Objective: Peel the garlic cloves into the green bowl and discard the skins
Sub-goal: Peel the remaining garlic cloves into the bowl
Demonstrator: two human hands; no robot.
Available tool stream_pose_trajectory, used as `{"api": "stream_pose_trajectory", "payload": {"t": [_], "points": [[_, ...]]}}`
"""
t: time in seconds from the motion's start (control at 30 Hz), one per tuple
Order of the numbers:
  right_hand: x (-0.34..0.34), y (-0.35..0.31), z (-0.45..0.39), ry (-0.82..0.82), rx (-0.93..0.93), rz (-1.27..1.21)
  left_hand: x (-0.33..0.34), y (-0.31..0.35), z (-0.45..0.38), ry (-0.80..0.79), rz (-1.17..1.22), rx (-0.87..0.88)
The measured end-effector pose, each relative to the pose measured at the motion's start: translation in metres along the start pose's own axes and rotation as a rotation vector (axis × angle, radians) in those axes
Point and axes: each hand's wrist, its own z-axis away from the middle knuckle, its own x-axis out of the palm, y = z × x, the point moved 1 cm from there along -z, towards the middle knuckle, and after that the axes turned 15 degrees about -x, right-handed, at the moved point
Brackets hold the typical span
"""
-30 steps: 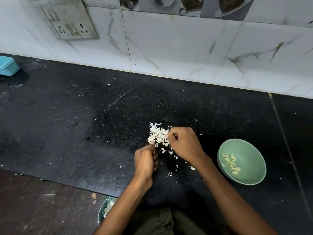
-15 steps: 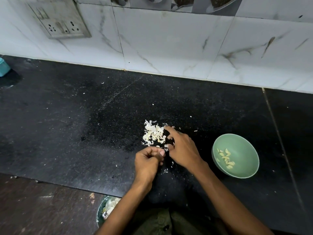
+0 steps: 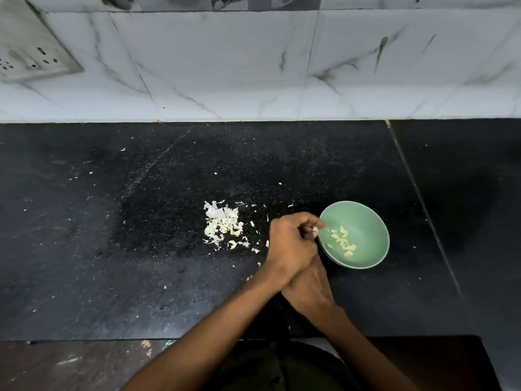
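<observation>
- While the left hand (image 3: 290, 244) pinches a garlic clove (image 3: 315, 229) at the green bowl (image 3: 366, 221) rim, the right hand (image 3: 310, 289) lies beneath; its grip is hidden.
- Papery white skins (image 3: 222, 224) lie left, on speckled black counter (image 3: 141, 235).

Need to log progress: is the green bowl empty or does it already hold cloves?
Not empty. The green bowl stands upright on the counter with a small cluster of peeled garlic cloves in its bottom.

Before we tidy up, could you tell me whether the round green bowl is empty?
No, several pale peeled garlic cloves lie inside the round green bowl.
</observation>
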Motion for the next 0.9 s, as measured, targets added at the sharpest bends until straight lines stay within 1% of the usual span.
{"api": "stream_pose_trajectory", "payload": {"t": [0.1, 0.17, 0.27, 0.37, 0.5, 0.57, 0.67, 0.73, 0.8, 0.9], "points": [[0.003, 0.005, 0.011, -0.082, 0.081, -0.104, 0.026, 0.011, -0.011, -0.153, -0.085, 0.021], [0.000, 0.006, 0.014, -0.094, 0.071, -0.131, 0.037, 0.009, -0.017, -0.254, -0.114, 0.001], [0.000, 0.008, 0.017, -0.091, 0.081, -0.109, 0.037, -0.002, -0.022, -0.304, -0.067, -0.002], [0.007, 0.014, 0.020, -0.013, 0.028, -0.091, 0.025, -0.010, -0.019, -0.251, 0.096, -0.021], [0.005, 0.021, 0.022, 0.078, -0.042, -0.096, -0.003, -0.037, -0.016, -0.079, 0.251, -0.157], [0.004, 0.025, 0.022, 0.067, -0.042, -0.128, -0.018, -0.058, -0.012, 0.003, 0.262, -0.218], [0.006, 0.029, 0.021, 0.002, -0.129, -0.148, -0.033, -0.084, 0.001, 0.083, 0.259, -0.300], [0.010, 0.030, 0.019, 0.017, -0.159, -0.156, -0.040, -0.097, 0.010, 0.111, 0.252, -0.324], [0.012, 0.030, 0.014, 0.044, -0.148, -0.142, -0.046, -0.106, 0.017, 0.125, 0.262, -0.343], [0.014, 0.027, 0.005, 0.028, -0.140, -0.100, -0.052, -0.114, 0.026, 0.123, 0.251, -0.367]]}}
